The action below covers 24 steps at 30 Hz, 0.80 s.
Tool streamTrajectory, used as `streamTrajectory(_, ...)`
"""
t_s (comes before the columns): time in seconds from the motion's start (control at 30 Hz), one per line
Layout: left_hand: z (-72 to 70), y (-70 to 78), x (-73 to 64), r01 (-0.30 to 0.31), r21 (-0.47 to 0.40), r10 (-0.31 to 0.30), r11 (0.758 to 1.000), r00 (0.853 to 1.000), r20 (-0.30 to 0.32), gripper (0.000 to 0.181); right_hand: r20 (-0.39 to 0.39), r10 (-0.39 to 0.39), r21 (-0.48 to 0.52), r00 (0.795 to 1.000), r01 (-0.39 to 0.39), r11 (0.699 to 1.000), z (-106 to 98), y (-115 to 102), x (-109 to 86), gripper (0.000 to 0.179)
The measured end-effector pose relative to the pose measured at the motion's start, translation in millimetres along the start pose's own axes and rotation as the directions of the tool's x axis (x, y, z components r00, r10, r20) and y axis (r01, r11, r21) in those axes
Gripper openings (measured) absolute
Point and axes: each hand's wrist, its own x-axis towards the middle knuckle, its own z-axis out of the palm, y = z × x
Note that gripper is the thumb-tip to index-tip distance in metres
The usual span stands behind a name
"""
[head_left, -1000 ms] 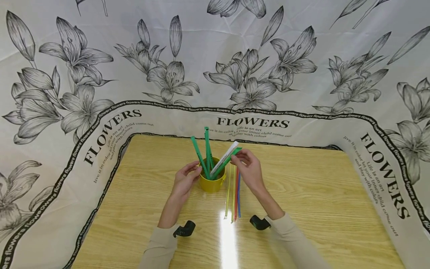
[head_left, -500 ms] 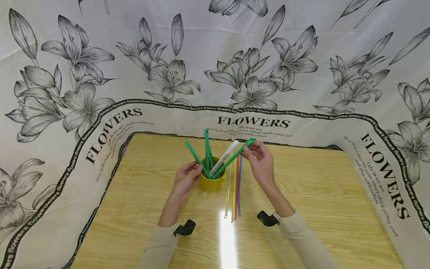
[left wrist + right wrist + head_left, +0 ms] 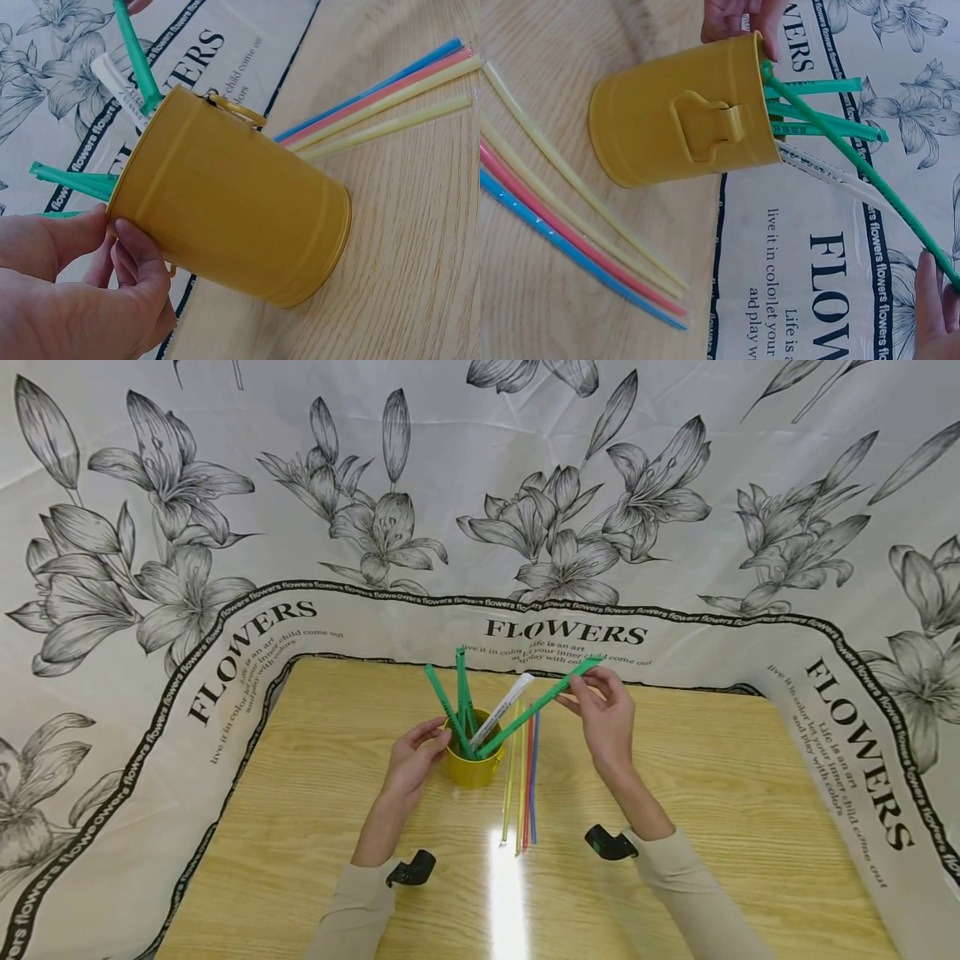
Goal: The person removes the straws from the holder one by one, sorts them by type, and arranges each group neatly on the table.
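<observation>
In the head view, my left hand [image 3: 414, 758] pinches the rim of a small yellow metal bucket [image 3: 471, 772] between thumb and fingers. My right hand [image 3: 609, 720] pinches the upper end of a green-wrapped straw [image 3: 536, 703], which slants out to the right. The right wrist view has the straw's lower end right at the bucket's mouth. Several more green-wrapped straws [image 3: 829, 85] lean in the bucket, along with one white-wrapped straw [image 3: 501, 713]. Their lower ends are hidden by the bucket wall, which has a handle [image 3: 705, 127] on its side.
Beside the bucket on the wooden table [image 3: 315, 793] lie two yellow straws [image 3: 577, 169], a red straw [image 3: 570, 232] and a blue straw [image 3: 570, 251], in clear wrap. A flower-printed cloth [image 3: 375, 627] rises behind and around the table.
My right hand has moved right and slightly up, drawing the green-wrapped straw farther out of the bucket. The left hand has kept its hold on the rim; the leftmost green straw swayed left and back.
</observation>
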Motion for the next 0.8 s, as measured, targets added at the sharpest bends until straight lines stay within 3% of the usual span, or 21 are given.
streamTrajectory(0.3,0.3,1.5,-1.1,0.016,0.009,-0.016,1.000,1.000,-0.006,0.031,-0.073,0.073,-0.006,0.995,-0.073,0.997,-9.6,-3.9,2.2,0.026)
streamTrajectory(0.8,0.8,1.5,0.2,0.020,0.017,-0.020,1.000,1.000,-0.012,0.031,-0.110,0.161,-0.073,0.981,-0.170,0.983,-33.4,7.3,-7.6,0.029)
